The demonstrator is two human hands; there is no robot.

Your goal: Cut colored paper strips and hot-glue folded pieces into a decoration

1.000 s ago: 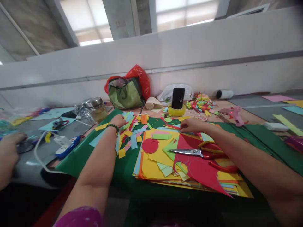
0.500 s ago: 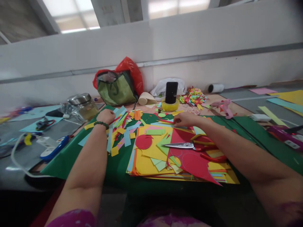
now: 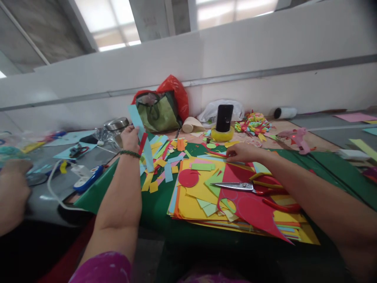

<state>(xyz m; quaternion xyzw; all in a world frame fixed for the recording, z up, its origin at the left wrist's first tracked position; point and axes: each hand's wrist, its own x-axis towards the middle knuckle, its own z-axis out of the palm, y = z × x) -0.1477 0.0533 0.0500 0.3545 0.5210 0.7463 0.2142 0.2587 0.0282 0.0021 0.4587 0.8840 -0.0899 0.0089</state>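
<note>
1. Left hand (image 3: pixel 130 139) is pinched narrow on a light blue paper strip (image 3: pixel 136 118), held up above the far left edge of the green sheet (image 3: pixel 159 202). A short red strip (image 3: pixel 143 144) slants right by the fingers; can't tell if it's in the grip too.
2. Right hand (image 3: pixel 240 152) is down at the far edge of the paper stack (image 3: pixel 188 202), fingers bunched up beside a thin red piece (image 3: pixel 218 154). Can't really tell if they're gripping it.
3. Loose paper scraps (image 3: pixel 168 173) are all over the green sheet, off the stack's left edge: yellow, blue, pink, orange.
4. On the stack, a red circle (image 3: pixel 189 178) sits near the far left corner. The scissors (image 3: pixel 232 187) lie across the middle, blades pointing left, handles toward the right edge.
5. Past the sheet's far edge, a phone (image 3: pixel 224 118) stands upright on a yellow tape roll (image 3: pixel 222 135), with a paper pompom (image 3: pixel 255 124) to its right and a green bag (image 3: pixel 160 114) off to its left.
6. Pink glue gun (image 3: pixel 299 140) is by the sheet's far right side.
7. Another person's hand (image 3: pixel 13 192) is at the left, kinda blurry.
</note>
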